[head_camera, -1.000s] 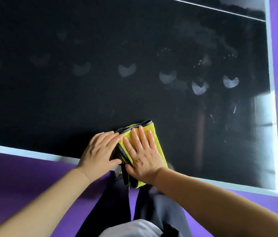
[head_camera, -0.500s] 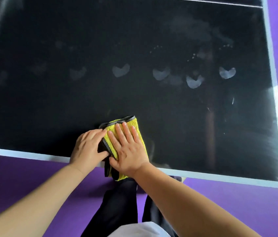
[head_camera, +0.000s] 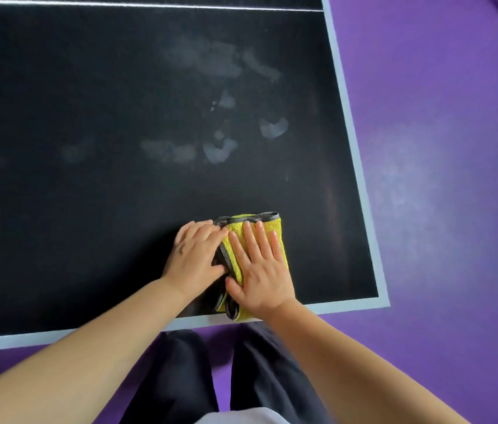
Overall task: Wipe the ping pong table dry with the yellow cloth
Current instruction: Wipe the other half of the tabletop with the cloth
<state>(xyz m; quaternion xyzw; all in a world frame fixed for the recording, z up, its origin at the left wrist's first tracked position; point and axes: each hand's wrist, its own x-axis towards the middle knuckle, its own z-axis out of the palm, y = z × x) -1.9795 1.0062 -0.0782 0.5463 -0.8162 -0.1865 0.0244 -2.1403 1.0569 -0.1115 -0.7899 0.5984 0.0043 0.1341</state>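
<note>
A folded yellow cloth (head_camera: pixel 273 231) with a grey hem lies on the black ping pong table (head_camera: pixel 88 209), close to its near edge. My right hand (head_camera: pixel 258 270) presses flat on the cloth with straight, spread fingers. My left hand (head_camera: pixel 194 258) rests on the cloth's left side, fingers together and lightly bent over its dark edge. Pale wet smears (head_camera: pixel 220 151) mark the table farther out, with a wider hazy patch (head_camera: pixel 205 59) beyond them.
The table's pale border runs along the near edge (head_camera: pixel 58 335) and the right edge (head_camera: pixel 354 142), meeting at a corner to the right of the cloth. A white line (head_camera: pixel 150 6) crosses the far side. Purple floor (head_camera: pixel 440 179) surrounds the table; my dark trouser legs stand below.
Both hands and the cloth have slid right along the near edge, closer to the table's right corner. The view has swung right as well, and the wet smears look fainter.
</note>
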